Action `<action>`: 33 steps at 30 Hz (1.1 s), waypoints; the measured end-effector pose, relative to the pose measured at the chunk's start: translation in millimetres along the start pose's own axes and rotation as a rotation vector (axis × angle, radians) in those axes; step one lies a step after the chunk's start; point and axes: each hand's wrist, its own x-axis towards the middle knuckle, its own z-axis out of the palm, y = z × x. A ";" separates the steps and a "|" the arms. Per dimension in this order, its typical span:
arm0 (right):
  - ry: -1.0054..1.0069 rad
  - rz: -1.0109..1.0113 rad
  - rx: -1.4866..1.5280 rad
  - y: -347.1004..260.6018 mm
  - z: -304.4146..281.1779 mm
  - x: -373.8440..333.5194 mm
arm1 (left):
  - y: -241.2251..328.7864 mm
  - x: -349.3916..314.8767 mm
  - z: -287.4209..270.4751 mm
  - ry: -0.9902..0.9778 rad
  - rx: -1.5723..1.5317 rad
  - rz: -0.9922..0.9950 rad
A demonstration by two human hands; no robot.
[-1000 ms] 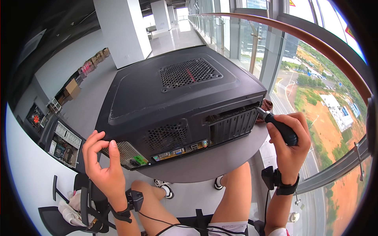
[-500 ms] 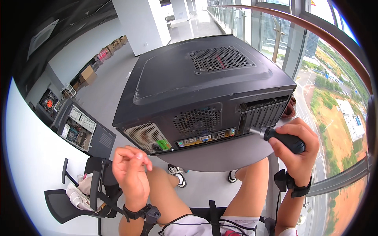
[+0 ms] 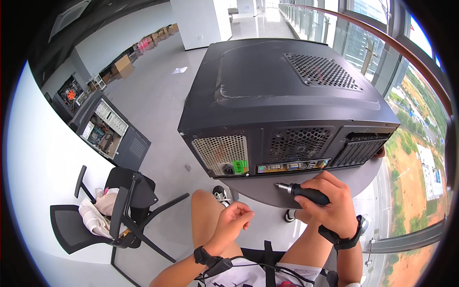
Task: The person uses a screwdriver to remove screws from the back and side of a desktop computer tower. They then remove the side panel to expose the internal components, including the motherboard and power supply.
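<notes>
Since a moment ago both hands have drawn back from the black computer case, which lies on the round grey desk; right hand grips a black-handled screwdriver just below its rear panel; left hand hovers loosely curled, holding nothing visible.

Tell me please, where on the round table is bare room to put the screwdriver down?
The table is bare only in a narrow grey strip between the computer case rear panel and the near rim, by the screwdriver in the right hand. The case covers the rest. The left hand is off the table.
</notes>
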 end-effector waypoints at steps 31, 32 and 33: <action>-0.131 0.014 -0.036 -6.4 7.9 0.3 | 13.1 9.7 -15.4 0.084 -0.428 -0.304; -0.110 0.008 -0.019 -4.9 3.8 1.2 | 13.0 9.4 -16.4 0.084 -0.418 -0.299; -0.070 -0.019 0.000 -2.4 -0.2 1.6 | 12.2 8.9 -17.3 0.078 -0.408 -0.296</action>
